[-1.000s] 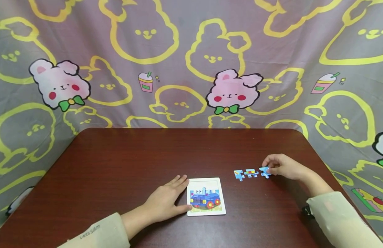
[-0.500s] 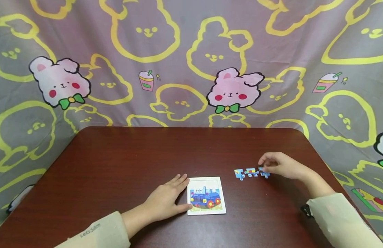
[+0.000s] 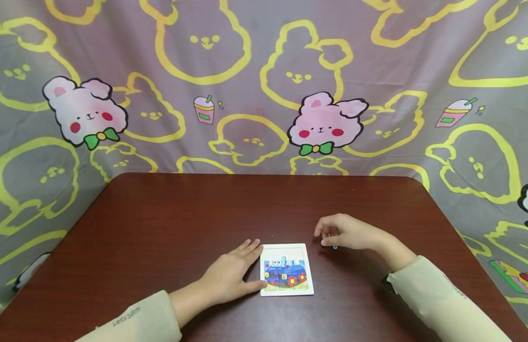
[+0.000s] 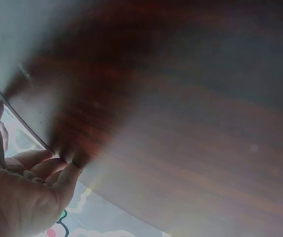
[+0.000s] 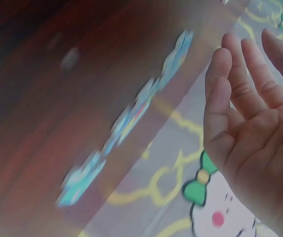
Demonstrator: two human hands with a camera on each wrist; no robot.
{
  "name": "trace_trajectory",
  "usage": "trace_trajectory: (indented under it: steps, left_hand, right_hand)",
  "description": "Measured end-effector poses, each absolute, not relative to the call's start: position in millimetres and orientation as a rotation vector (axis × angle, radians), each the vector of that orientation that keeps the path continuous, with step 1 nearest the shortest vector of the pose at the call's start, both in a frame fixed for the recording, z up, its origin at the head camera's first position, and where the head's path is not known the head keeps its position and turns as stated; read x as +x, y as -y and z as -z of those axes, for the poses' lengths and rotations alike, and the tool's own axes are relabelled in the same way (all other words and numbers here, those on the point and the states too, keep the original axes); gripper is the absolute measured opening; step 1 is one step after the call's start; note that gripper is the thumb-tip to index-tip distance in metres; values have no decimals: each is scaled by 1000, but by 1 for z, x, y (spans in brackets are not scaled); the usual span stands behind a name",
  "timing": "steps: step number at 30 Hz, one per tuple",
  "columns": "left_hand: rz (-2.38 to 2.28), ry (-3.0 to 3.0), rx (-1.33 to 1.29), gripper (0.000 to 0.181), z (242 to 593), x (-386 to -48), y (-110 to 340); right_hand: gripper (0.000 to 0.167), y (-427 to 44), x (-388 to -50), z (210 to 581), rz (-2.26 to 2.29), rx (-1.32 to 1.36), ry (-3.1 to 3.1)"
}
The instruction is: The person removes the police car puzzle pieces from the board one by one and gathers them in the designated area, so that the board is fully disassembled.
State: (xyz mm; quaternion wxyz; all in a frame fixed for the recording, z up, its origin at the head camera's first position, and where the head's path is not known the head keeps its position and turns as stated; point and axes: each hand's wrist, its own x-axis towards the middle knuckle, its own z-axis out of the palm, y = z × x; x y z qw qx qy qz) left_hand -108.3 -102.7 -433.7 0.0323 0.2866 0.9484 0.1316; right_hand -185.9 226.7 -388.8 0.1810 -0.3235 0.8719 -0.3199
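A square jigsaw puzzle with a white frame (image 3: 285,293) lies on the table; its lower part shows a blue tractor with red wheels, and its upper strip is white. My left hand (image 3: 227,275) rests at the frame's left side, fingertips at the upper corner and thumb on the lower edge. Right of the frame, my right hand (image 3: 349,232) hovers with loosely bent fingers over loose pieces, which it mostly hides in the head view. In the right wrist view, a blue piece (image 5: 82,178), a multicoloured middle piece (image 5: 133,118) and another blue piece (image 5: 176,58) lie in a row, apart from the fingers.
The dark brown table (image 3: 183,213) reaches back to a grey curtain (image 3: 247,61) printed with yellow outlines and pink rabbits. A dark band (image 3: 388,285) shows at the right sleeve's underside.
My right hand has left the rightmost piece and moved left, over the row of pieces. The left hand and the puzzle frame stay in place.
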Motion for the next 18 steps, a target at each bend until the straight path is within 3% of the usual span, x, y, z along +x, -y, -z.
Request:
trace_trajectory:
  steps: [18]
  left_hand:
    - [-409,-2916,891,82,431,-109,102]
  right_hand:
    - [10,-149,-180,393,808,-1076,-2299]
